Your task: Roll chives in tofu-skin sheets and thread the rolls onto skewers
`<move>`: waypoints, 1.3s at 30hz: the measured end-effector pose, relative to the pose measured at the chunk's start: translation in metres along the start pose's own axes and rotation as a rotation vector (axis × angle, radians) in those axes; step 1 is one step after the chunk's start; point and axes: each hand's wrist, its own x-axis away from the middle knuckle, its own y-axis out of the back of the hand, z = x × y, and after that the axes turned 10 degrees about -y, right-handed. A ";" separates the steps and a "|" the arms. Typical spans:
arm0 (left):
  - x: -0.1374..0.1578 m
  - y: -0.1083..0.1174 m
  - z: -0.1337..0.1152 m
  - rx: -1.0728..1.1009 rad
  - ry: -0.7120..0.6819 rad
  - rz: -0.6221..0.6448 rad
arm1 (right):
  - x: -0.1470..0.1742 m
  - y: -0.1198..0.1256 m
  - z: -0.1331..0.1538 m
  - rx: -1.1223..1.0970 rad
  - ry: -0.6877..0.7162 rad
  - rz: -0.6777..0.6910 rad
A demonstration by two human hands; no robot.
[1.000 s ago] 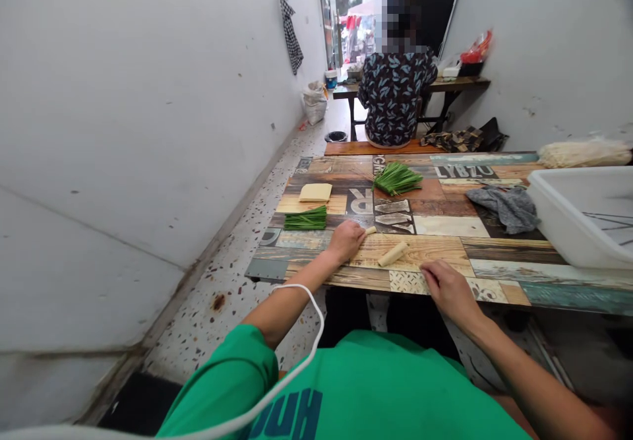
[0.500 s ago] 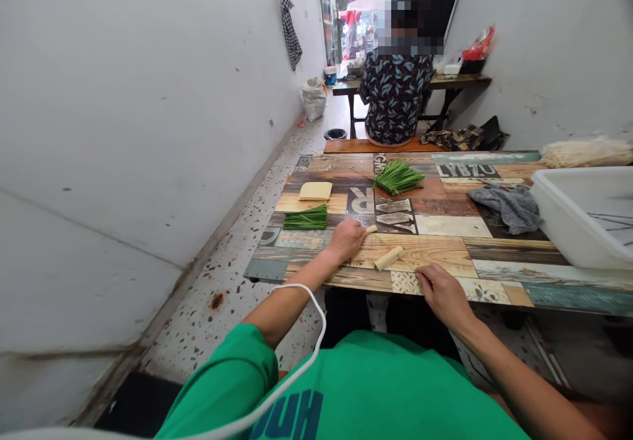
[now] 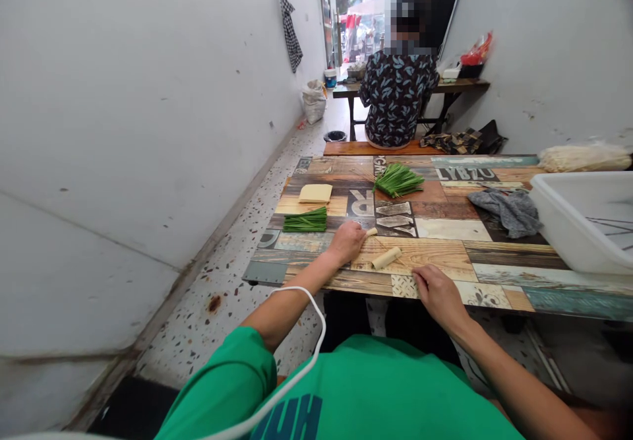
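My left hand [image 3: 347, 242] is closed around a small pale roll of tofu skin [image 3: 370, 232], whose end shows past the fingers. A thin wooden skewer [image 3: 403, 263] runs between that roll and my right hand [image 3: 438, 293], which pinches its near end at the table's front edge. Between my hands, a second rolled tofu sheet [image 3: 386, 258] lies on the table by the skewer. Left of my left hand is a trimmed bunch of green chives [image 3: 304, 220]. Behind it sits a stack of flat tofu sheets [image 3: 315, 193].
A larger chive bunch [image 3: 398, 180] lies farther back on the patterned table [image 3: 445, 229]. To the right are a grey cloth [image 3: 509, 210], a white tub [image 3: 568, 229] with skewers inside, and a bag of skewers [image 3: 583, 157]. A person [image 3: 399, 97] sits beyond, facing away.
The loose tofu roll has shifted slightly left. My right hand has moved a little left with the skewer, while my left hand stays nearly in place.
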 end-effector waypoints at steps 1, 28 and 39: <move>0.000 0.000 0.000 0.011 0.001 -0.004 | -0.001 -0.001 0.001 -0.003 0.000 0.000; -0.001 0.005 -0.010 0.002 0.049 0.004 | -0.050 -0.035 0.034 0.102 -0.057 0.086; -0.116 -0.009 -0.094 0.068 0.092 -0.119 | -0.069 0.051 -0.066 0.175 -0.126 -0.179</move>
